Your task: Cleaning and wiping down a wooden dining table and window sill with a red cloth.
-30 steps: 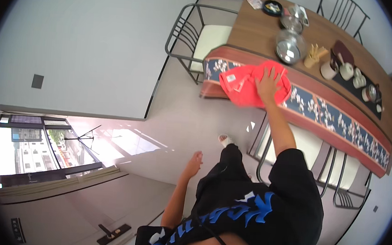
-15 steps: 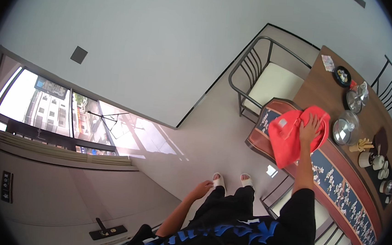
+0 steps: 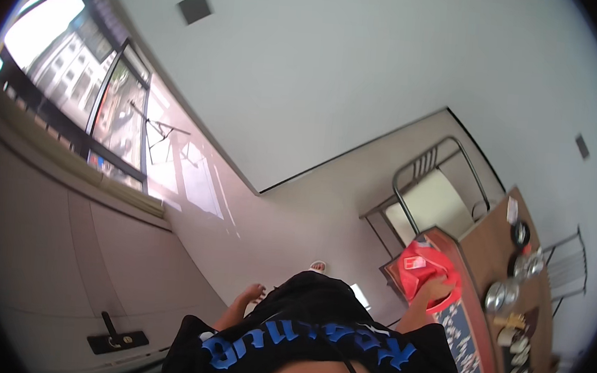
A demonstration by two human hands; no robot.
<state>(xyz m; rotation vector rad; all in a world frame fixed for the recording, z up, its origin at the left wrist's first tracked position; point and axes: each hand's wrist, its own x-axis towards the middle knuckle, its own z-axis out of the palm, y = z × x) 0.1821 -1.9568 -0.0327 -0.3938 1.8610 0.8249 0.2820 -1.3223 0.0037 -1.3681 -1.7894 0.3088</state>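
My right hand (image 3: 435,290) is on a bunched piece of red cloth (image 3: 415,266) with a white patch, at the near left end of the table. The fingers are blurred but look curled into its folds; the cloth's exact kind is unclear. Beneath it lies a dark blue table runner (image 3: 456,336) with white blossoms and a reddish border. My left hand (image 3: 253,294) hangs low beside my body, away from the table, with its fingers loosely apart and nothing visible in them.
The wooden table (image 3: 488,233) bears a black ashtray (image 3: 520,233), glass-lidded dishes (image 3: 500,296) and several small cups (image 3: 520,358). A metal-framed chair (image 3: 437,204) with a pale seat stands at its left end; another chair (image 3: 569,267) is beyond. A door handle (image 3: 118,340) is at lower left.
My view has turned, so the table sits lower and farther right. My right hand stays at the red cloth, which looks more bunched. My left hand still hangs at my side.
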